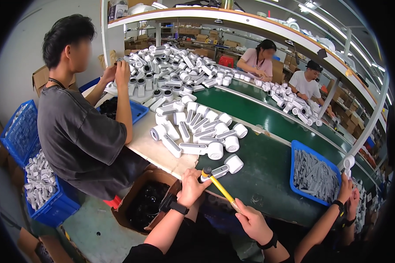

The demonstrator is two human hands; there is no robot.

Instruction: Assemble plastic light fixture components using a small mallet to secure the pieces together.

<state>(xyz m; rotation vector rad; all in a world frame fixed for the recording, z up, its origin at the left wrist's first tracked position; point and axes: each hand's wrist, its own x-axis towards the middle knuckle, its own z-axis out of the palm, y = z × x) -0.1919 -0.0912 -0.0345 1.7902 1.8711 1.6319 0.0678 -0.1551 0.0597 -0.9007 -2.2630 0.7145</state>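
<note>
My right hand (253, 223) is closed round the yellow handle of a small hammer (223, 189). The hammer's head, dark with an orange part, is right beside my left hand (191, 188). That hand is closed at the bench edge on the handle end of a white round-headed unit (233, 164), which looks like a handheld fan. The unit's round head points away to the right, and the hammer head partly hides its handle. Beyond it, several similar white units (215, 150) lie in a loose group on the bench.
A blue tray (294, 175) of grey strips sits at right; beside it, another person's hands (347, 193) hold a white unit. An open carton (173, 186) with black parts stands below my left forearm. At left, a person sits by a blue crate (59, 210). A large pile (162, 65) lies behind.
</note>
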